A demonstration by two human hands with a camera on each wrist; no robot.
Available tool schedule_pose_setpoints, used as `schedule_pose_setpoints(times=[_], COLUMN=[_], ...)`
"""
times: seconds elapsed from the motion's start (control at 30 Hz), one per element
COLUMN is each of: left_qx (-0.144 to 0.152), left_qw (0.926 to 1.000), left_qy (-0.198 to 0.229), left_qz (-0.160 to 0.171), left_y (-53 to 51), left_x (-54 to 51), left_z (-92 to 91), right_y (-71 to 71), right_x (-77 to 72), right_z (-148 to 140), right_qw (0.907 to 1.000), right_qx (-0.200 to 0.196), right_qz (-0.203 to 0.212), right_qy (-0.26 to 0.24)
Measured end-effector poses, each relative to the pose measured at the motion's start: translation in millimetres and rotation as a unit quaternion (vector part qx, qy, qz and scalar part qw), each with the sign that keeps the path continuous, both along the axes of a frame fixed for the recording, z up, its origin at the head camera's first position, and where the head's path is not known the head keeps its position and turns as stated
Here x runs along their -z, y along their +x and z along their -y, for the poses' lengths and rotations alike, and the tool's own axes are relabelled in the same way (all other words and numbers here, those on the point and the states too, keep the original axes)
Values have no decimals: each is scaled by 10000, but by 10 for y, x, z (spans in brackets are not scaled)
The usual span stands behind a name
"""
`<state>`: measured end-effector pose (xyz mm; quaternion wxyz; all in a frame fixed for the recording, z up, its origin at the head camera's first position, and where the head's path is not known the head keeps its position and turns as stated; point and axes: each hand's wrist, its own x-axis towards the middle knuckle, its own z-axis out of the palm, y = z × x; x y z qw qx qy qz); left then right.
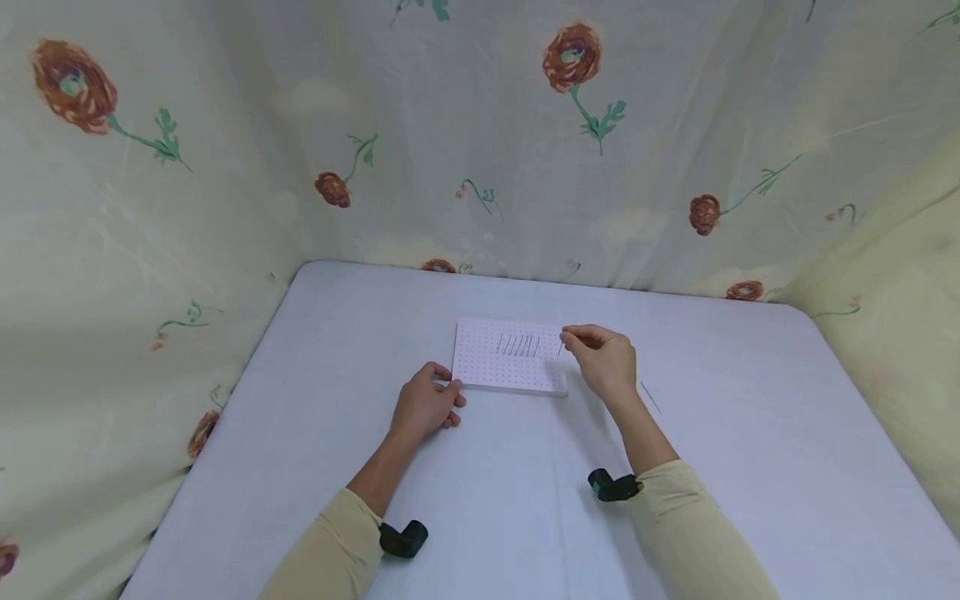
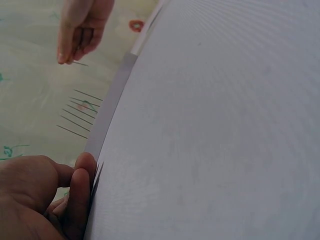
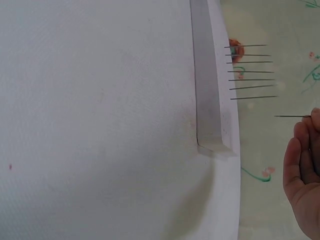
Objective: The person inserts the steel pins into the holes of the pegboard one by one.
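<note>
With seven pins (image 3: 250, 80) in pegboard (image 1: 487, 371), right hand (image 1: 606, 362) pinching another (image 3: 290, 116), left hand (image 1: 424, 404) its corner

- Right hand (image 3: 304, 175): right edge is cropping it, right-wrist view.
- Needle (image 3: 290, 116): right hand is hiding one end.
- Left hand (image 2: 42, 195): left and bottom edges are cropping it, left-wrist view.
- White board (image 3: 207, 75): top edge is cropping it, right-wrist view.

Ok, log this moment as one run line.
left hand: touching perforated board, near-left corner | right hand: pinching pin, tip off board | standing pins: row in board | loose pin: on table
</note>
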<state>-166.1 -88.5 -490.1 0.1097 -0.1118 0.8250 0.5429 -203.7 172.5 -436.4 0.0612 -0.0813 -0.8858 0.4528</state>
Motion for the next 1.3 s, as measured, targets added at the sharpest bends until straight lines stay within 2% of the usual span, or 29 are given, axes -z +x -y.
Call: schedule_pose_setpoints(times=[0.23,0.67,0.93,1.3], left_qx=[-22,-54,-60,-68], left_qw=[10000,10000,9998,9997], left_qy=[-77,-75,-154,-198], left_qz=[19,15,59,101], left_y=[10,21,9,-7], left_x=[14,0,-13,0], left_z=[-26,-21,-23,-25], right_y=[-30,-83,-100,-112], right_x=[77,189,216,236], right_z=[45,136,176,222], right_qw=[10000,9999,9996,9993], right_qx=[-43,11,16,18], right_qz=[-11,-33,-117,50], right_qy=[-84,145,261,370])
